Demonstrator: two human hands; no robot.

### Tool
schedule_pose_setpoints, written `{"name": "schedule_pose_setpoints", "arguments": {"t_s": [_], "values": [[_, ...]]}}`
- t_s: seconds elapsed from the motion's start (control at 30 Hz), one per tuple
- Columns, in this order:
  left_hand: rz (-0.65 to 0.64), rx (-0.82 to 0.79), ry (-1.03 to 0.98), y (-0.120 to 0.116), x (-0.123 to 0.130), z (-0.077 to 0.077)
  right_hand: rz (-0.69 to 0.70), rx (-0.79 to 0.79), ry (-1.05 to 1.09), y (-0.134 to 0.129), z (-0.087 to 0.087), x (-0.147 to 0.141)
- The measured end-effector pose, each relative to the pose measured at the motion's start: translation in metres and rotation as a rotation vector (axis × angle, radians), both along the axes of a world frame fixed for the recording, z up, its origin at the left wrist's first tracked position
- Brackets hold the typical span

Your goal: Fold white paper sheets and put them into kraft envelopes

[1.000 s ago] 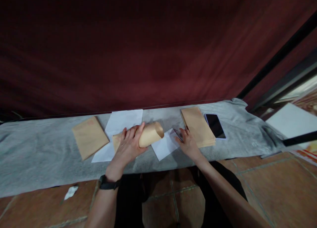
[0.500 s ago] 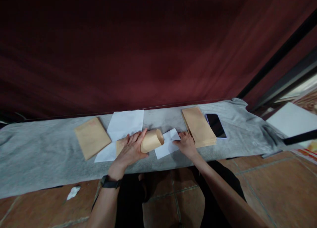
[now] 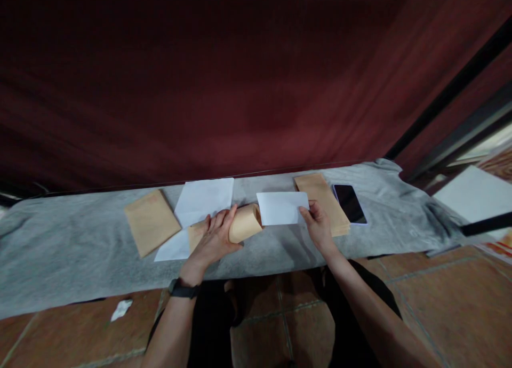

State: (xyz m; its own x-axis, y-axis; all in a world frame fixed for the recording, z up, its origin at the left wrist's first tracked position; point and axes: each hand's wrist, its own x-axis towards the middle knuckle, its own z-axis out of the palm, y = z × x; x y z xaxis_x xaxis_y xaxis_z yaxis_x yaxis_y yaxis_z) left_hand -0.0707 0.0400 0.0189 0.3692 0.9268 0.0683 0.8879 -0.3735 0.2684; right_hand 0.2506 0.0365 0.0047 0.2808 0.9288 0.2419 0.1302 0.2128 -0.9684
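My left hand is on a brown paper envelope, fingers around its middle; the envelope's open mouth bulges toward the right. Between thumb and fingers my right hand pinches a folded white paper by its right end. The paper's left end is right beside the envelope's mouth. White sheets lie behind and partly under my left hand. To the left rests another brown envelope. A stack of brown envelopes lies just behind my right hand.
A phone lies right of the stack on the grey cloth. Behind the cloth hangs a dark red curtain. A black bar and a white board stand at the right. Crumpled tissue is on the tiled floor.
My right hand has picked up the white paper from the cloth and brought it up to the envelope's mouth. My left hand has stayed on the envelope.
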Motion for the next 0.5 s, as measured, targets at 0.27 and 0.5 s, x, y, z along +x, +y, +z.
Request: {"name": "schedule_pose_setpoints", "arguments": {"t_s": [0.27, 0.5], "values": [[0.064, 0.115, 0.074, 0.001, 0.008, 0.007, 0.12, -0.059, -0.199, -0.003, 0.002, -0.005], [0.014, 0.165, 0.106, 0.004, 0.012, 0.005, 0.161, -0.094, -0.253, 0.003, 0.001, 0.004]]}}
